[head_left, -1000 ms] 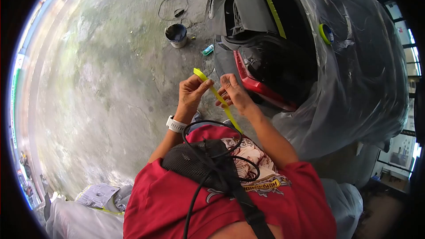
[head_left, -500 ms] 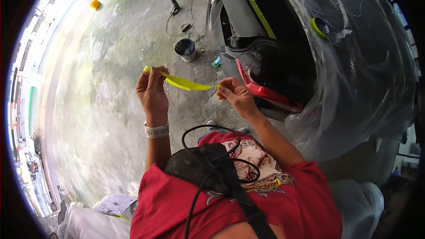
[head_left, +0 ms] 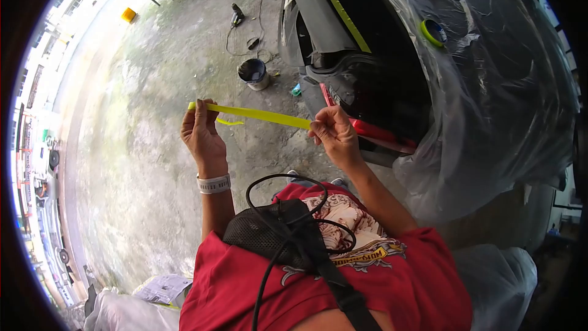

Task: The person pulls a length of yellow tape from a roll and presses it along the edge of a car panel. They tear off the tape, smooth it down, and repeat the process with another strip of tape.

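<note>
A strip of yellow-green tape (head_left: 263, 115) stretches nearly straight between my two hands above the concrete floor. My left hand (head_left: 204, 135) pinches its left end, and a short loose piece hangs just below beside the fingers. The strip's right end is between the thumb and fingers of my right hand (head_left: 335, 135), near the car's red tail light (head_left: 380, 135). On the plastic sheet over the car lies a roll of yellow-green tape (head_left: 433, 33). Another tape strip (head_left: 343, 9) runs along the car's dark rear window edge.
Clear plastic sheeting (head_left: 490, 104) covers the car's right part. A dark bucket (head_left: 253, 74) stands on the floor ahead, with a corded power tool (head_left: 237, 15) farther off. A yellow container (head_left: 128, 15) and a metal frame are at the upper left. Black cable loops hang at my chest.
The tape between my hands has gone from sagging and twisted to flat and nearly taut. My right hand has moved slightly right and my left hand slightly left.
</note>
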Tool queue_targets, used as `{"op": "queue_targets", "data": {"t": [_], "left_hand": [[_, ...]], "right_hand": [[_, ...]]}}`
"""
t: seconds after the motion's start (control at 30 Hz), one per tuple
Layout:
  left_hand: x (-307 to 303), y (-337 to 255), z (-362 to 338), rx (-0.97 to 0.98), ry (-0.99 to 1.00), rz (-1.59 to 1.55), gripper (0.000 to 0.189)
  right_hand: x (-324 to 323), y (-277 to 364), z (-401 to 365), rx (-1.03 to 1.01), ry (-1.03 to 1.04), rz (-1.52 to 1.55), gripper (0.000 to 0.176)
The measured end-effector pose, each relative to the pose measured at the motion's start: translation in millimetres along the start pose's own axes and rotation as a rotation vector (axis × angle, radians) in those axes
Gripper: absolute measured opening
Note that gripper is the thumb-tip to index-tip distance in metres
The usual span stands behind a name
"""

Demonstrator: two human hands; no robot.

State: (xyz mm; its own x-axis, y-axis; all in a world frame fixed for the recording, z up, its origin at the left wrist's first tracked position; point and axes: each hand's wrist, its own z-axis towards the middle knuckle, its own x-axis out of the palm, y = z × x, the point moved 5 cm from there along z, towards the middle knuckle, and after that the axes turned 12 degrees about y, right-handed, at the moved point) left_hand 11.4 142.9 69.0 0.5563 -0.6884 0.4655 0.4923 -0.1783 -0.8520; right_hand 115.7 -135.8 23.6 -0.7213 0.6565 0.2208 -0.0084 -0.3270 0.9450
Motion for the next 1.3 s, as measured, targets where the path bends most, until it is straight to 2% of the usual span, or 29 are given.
{"op": "queue_targets", "data": {"t": [0.33,0.53,0.67,0.77,0.87,1.03,1.1,1.3], "left_hand": [[1,6,-4,-0.025,-0.031,-0.036,0.013],[-8,-11,0,0.038,-0.046,-0.085,0.012],[-4,-21,1,0.037,-0.052,-0.083,0.012],[-1,-30,-1,0.054,-0.06,-0.113,0.012],[-2,-39,-4,0.053,-0.019,-0.101,0.012],[-14,-43,-11,0.01,-0.054,-0.174,0.011],[-19,-43,-15,0.011,-0.06,-0.169,0.013],[-34,-53,-20,0.02,-0.103,-0.212,0.01]], "right_hand": [[-1,23,-7,-0.174,-0.038,-0.34,0.021],[-23,13,-17,-0.018,-0.093,-0.22,0.024],[-16,12,-7,-0.096,-0.097,-0.164,0.03],[-9,-16,5,-0.053,-0.075,-0.3,0.037],[9,-47,23,0.106,0.028,-0.03,0.039],[49,-78,55,0.205,0.135,0.129,0.04],[71,-92,57,0.335,0.221,0.41,0.039],[97,-105,48,0.439,0.291,0.578,0.034]]}}
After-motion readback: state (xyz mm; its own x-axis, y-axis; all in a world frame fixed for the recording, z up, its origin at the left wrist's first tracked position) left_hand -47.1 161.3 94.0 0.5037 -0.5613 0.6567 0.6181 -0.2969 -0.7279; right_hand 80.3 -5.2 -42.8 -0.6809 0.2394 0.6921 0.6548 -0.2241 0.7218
